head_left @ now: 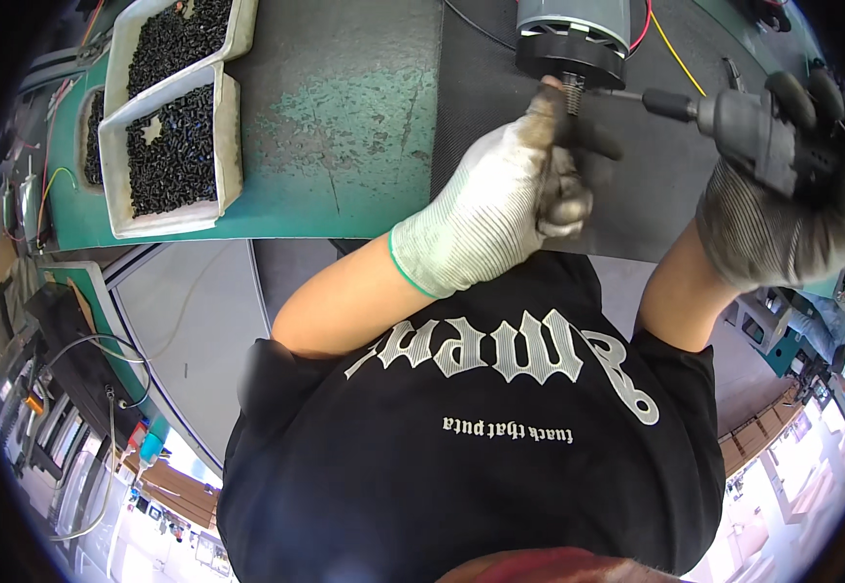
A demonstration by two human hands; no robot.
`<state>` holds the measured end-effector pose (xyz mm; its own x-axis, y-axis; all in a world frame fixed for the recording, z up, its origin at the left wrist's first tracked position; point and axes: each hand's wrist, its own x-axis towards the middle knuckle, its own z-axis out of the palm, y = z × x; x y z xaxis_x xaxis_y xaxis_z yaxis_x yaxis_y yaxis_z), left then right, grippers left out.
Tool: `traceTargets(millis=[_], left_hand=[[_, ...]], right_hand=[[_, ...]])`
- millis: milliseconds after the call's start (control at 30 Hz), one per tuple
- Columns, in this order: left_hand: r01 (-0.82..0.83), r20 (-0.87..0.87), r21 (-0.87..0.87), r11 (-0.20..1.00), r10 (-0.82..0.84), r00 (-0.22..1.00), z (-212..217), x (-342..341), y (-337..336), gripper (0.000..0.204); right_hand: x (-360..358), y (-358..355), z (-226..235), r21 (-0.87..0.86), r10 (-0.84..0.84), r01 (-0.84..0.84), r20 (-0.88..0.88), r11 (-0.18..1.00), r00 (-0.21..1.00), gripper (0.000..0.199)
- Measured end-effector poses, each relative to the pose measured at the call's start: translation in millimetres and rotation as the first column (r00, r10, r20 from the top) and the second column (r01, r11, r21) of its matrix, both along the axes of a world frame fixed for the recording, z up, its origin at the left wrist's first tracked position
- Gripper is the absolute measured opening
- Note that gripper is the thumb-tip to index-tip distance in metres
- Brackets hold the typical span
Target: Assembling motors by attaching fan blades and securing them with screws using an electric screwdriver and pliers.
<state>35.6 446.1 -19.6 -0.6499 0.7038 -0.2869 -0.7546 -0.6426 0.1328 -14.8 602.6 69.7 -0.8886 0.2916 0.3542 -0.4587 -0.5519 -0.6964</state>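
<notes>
A motor (573,15) with a grey casing and a black end collar lies at the top of the view. A ridged metal shaft (572,92) sticks out of it toward me. My left hand (500,194), in a white glove with dark-stained fingers, is closed round the shaft's near end, thumb along its left side. Blur hides the exact fingertip contact. In my right hand (782,214), also gloved, is a grey power screwdriver (748,126). Its thin bit points left, the tip beside the shaft just below the collar; whether they touch I cannot tell.
Two white bins (229,146) of small black parts stand at the left on the worn green bench mat (344,136). A black mat (490,87) lies under the motor. Red and yellow wires (675,63) run off to its right. The bench's near edge is close to my body.
</notes>
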Motion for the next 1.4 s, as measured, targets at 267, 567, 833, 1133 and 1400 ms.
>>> traceTargets(millis=[267, 567, 833, 1133, 1400], left_hand=[[-0.156, -0.053, -0.174, 0.972, 0.149, 0.987, -12.0, -7.6, 12.7, 0.037], [-0.110, -0.217, -0.177, 0.978, 0.071, 0.974, -23.8, -12.2, 3.4, 0.027], [-0.086, -0.222, -0.339, 0.937, 0.009, 0.975, -13.3, -15.1, 0.0, 0.028], [-0.016, -0.212, -0.282, 0.959, -0.046, 0.976, -25.8, -18.5, -3.7, 0.029], [-0.765, -0.709, -0.635, 0.111, -0.477, 0.520, -1.2, -16.4, 1.1, 0.021]], right_hand=[[3.1, -3.3, -1.1, 0.061, 0.015, -0.017, 0.046, 0.998, 0.999, 0.024], [7.8, 8.5, -14.1, 0.119, 0.020, -0.037, 0.144, 0.992, 0.989, 0.025], [-5.1, -3.3, -24.9, 0.119, 0.078, -0.087, 0.083, 0.989, 0.994, 0.021], [-2.3, -27.3, -10.8, 0.356, -0.230, 0.233, -0.051, 0.905, 0.972, 0.018], [-22.4, 118.9, 46.4, 0.580, -0.494, 0.620, -0.384, 0.528, 0.780, 0.028]])
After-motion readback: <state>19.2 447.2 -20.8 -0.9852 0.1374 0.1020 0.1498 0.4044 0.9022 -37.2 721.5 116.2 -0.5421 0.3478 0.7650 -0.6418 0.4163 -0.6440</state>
